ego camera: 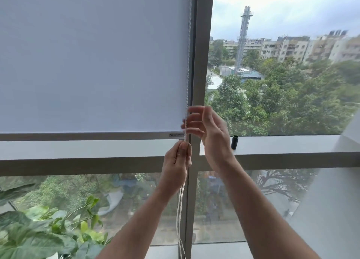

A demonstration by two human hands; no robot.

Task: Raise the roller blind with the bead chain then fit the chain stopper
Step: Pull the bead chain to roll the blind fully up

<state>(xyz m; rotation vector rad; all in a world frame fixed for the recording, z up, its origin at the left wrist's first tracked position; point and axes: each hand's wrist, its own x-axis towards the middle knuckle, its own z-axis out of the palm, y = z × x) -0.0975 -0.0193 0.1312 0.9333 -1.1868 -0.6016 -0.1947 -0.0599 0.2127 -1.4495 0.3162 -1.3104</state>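
Roller blind point(91, 60) hanging over the left window pane, bottom bar just above the horizontal frame rail point(78, 166). Bead chain point(188, 63) running down the blind's right edge, just left of the vertical mullion point(201, 54). Left hand point(177, 161) on the chain below the bar; right hand point(208, 130) above it, right of the chain. Small cylinder point(235, 142) standing on the sill point(292, 143) right of the mullion. Plant point(44, 229) at the lower left corner.

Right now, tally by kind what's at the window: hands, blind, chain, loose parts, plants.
Hands: 2, left hand pinching the bead chain, right hand open beside it
Roller blind: 1
Bead chain: 1
Small black cylinder on the ledge: 1
Leafy plant: 1
Total: 6
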